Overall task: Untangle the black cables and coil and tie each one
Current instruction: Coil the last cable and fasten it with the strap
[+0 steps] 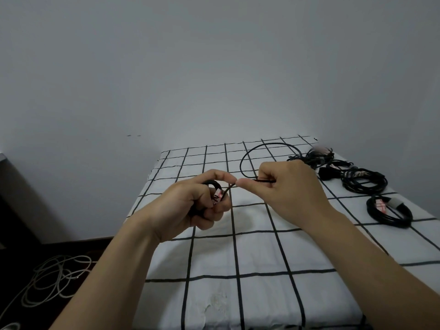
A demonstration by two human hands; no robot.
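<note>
My left hand [190, 203] grips a small coil of black cable [215, 185] with a red-and-white label on it, held above the bed. My right hand [283, 186] pinches the same cable's free length close to the left fingertips. From the right hand, the loose cable [257, 148] arcs up and back over the checked sheet toward the far right. Most of the coil is hidden inside my left fist.
The bed has a white sheet with a black grid [238, 253]. At the right lie a tied black coil [390, 210], another coil [364, 181] and a tangled black pile [316, 158]. Grey cable loops [54, 277] lie on the dark floor at the left.
</note>
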